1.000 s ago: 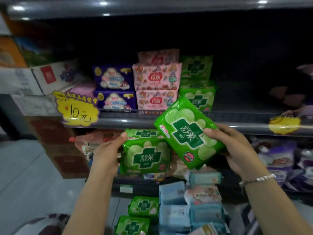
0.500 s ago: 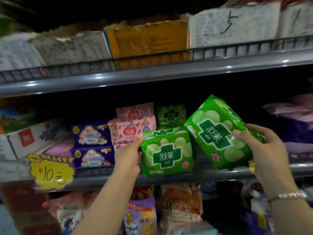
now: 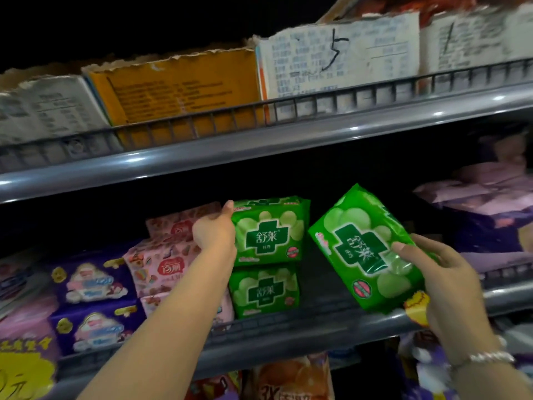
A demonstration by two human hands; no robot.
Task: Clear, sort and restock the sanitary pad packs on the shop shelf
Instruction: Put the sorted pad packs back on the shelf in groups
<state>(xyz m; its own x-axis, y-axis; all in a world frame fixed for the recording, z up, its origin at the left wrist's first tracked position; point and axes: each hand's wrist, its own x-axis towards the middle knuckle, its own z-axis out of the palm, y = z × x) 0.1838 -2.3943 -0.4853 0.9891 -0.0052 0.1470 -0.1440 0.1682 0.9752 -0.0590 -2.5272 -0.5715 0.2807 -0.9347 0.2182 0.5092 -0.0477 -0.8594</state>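
- Left hand (image 3: pixel 215 233) grips the left edge of a green plastic-wrapped pad pack with a dark green cross logo (image 3: pixel 269 230), setting it on top of a second identical green pack (image 3: pixel 265 291); thumb over the top-left corner, the other fingers hidden behind the pack.
- Right hand (image 3: pixel 441 284) holds another green pad pack, tilted (image 3: pixel 366 249), in front of the grey metal shelf edge (image 3: pixel 288 339); fingers curled round its lower right side.
- Stacked pack: front face to the aisle, logo upright, long axis roughly horizontal, sitting about square on the one below.
- Tilted pack: long axis runs upper-left to lower-right, logo rotated clockwise, not yet on the shelf.
- Step in hand, judged: seat the top pack flush, then let go.
- To do it well: push it back level with the lower pack's front, keep it tight beside the pink patterned packs (image 3: pixel 161 264), check it does not lean right.
- Next call: turn the right-hand pack upright, logo forward, and start a column in the bare gap just right of the green stack.
- Risk: soft wrap is slippery; top pack may slide off.
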